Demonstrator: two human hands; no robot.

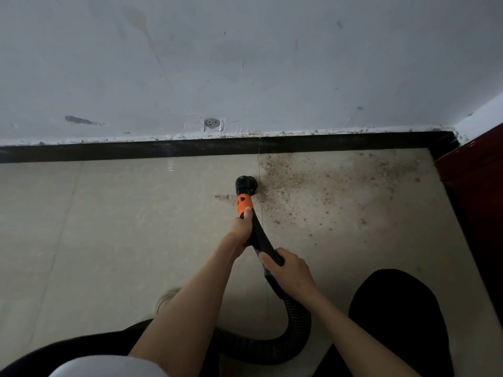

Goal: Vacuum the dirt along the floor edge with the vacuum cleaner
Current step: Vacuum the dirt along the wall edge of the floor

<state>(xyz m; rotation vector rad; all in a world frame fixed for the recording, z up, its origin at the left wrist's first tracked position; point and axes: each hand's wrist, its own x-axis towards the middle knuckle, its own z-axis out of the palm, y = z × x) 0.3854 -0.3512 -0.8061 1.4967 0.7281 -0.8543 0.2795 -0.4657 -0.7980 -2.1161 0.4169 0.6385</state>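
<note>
Both hands on the vacuum wand: left hand (pixel 243 230) curled round the black tube just behind the orange collar (pixel 243 204), right hand (pixel 288 268) wrapped round the tube further back, near where the ribbed hose (pixel 296 326) starts. Each grip closed on the tube, none spread. Nozzle (pixel 245 185) down on the tile floor (pixel 109 213), at the left margin of the dirt patch (pixel 326 186), near the black skirting (pixel 136 151) but not against it. Floor left of the nozzle reads clean apart from a thin crumb trail (pixel 221 197) just beside the collar. Right of the nozzle: dense brown grit from the tile joint across to the corner by the dark red panel (pixel 473 191), thickest close to the skirting, thinner specks trailing toward the dark-clad knee (pixel 400 308). Judgement: early-to-mid; left stretch looks handled, bulk of the dirt still down. Remaining: sweep rightward along the skirting line, into the corner, then the scattered outliers and the crumb trail. Hose loops behind toward the bottom edge; vacuum body not identifiable.
</note>
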